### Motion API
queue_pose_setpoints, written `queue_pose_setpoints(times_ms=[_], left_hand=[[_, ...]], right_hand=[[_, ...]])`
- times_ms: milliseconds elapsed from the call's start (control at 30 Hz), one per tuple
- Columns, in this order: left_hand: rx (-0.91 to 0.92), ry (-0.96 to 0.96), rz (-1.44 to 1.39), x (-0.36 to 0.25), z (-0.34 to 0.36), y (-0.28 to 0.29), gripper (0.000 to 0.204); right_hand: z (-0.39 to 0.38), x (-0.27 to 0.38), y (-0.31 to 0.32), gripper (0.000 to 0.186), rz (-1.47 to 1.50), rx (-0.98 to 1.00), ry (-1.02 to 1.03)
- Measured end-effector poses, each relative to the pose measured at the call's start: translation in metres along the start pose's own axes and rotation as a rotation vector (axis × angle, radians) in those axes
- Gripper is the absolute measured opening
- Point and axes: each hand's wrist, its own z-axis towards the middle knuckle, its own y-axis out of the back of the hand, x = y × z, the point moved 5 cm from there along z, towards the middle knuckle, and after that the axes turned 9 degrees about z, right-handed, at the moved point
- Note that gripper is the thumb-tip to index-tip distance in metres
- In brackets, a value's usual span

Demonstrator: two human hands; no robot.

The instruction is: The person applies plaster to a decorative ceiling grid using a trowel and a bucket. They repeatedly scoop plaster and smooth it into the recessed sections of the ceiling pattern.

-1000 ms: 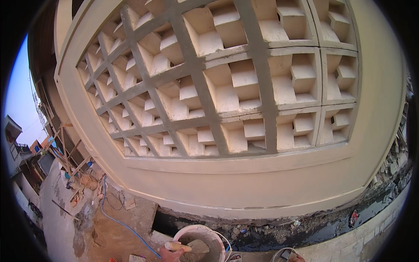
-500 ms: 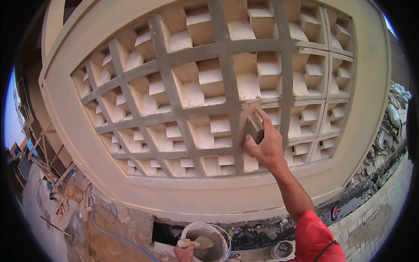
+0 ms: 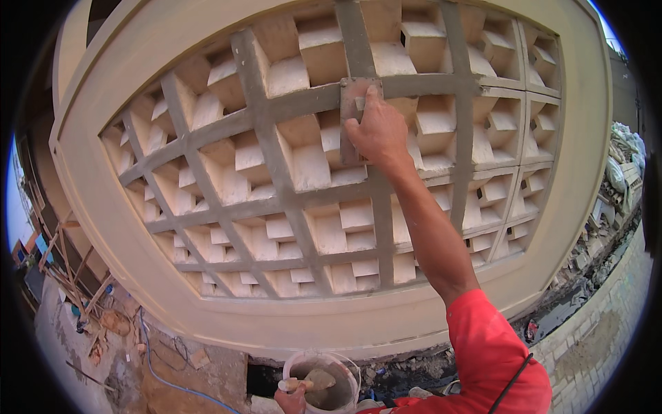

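My right hand is closed on a flat rectangular plastering float, whose face lies against the upper middle of a breeze-block wall. Grey mortar covers many of the strips between the cream blocks; the float stands along one upright strip, just below a crossing. At the bottom of the view my left hand grips the handle of a pointing trowel. The trowel's blade is over or in a white bucket of grey mix; which of the two I cannot tell.
A cream frame borders the blocks. Below it runs a narrow ditch with debris. Rubble and sacks are heaped on the right beside paving. A blue hose and wooden poles are at the left.
My right hand has moved the float up and left, from a lower strip to the upper middle of the wall. My left hand stays at the bucket with the trowel.
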Motion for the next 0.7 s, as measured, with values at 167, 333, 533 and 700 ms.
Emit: queue_pose_setpoints(times_ms=[167,333,533,700], left_hand=[[0.009,-0.104,0.093,0.022,0.013,-0.014,0.026],[0.034,-0.027,0.122,-0.005,0.017,-0.021,0.028],[0.043,-0.011,-0.258,0.011,0.032,-0.036,0.027],[0.076,-0.032,-0.171,0.002,0.033,-0.035,0.024]], right_hand=[[0.003,0.009,-0.023,0.070,0.007,0.073,-0.011],[-0.024,0.014,-0.006,0.068,0.025,0.010,0.169],[0.007,0.001,-0.001,0.061,-0.033,-0.087,-0.019],[-0.005,0.034,-0.023,0.064,-0.018,0.102,0.078]])
